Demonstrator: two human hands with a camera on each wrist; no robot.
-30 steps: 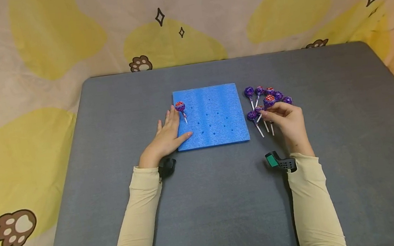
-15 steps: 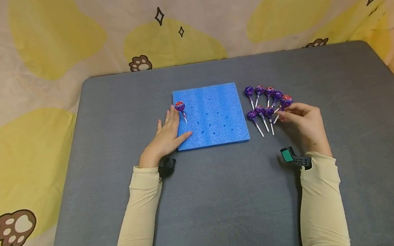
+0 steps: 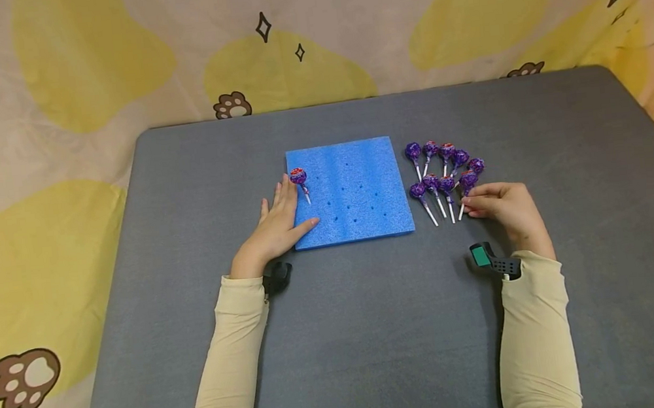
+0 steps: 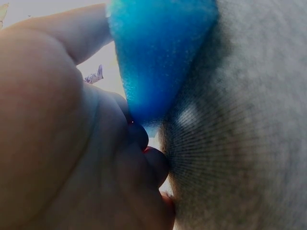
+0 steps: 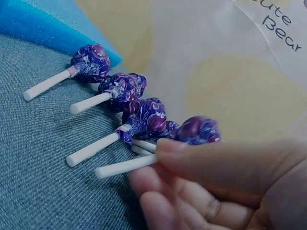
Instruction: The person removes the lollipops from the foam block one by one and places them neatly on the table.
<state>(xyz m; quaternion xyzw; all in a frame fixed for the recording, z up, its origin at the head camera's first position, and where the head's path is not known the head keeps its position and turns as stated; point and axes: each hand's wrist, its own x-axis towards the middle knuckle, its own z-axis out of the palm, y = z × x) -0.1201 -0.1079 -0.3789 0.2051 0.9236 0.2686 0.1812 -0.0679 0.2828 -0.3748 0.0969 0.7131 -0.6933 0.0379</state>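
A blue foam board with small holes lies on the table. One purple-wrapped lollipop stands in it near the left edge. My left hand rests against that edge, fingers straight along the side and thumb on top; the left wrist view shows the board's side close up. To the right of the board, my right hand pinches the white stick of a lollipop between thumb and fingers. This lollipop is at the right end of the front row; whether it touches the table I cannot tell.
Several more purple lollipops lie right of the board in two rows, sticks toward me. The grey table ends at a patterned cloth backdrop. Both wrists wear black straps.
My right hand has carried a lollipop rightward across the pile and then down toward me, to the right end of the front row. My left hand and the board have stayed put.
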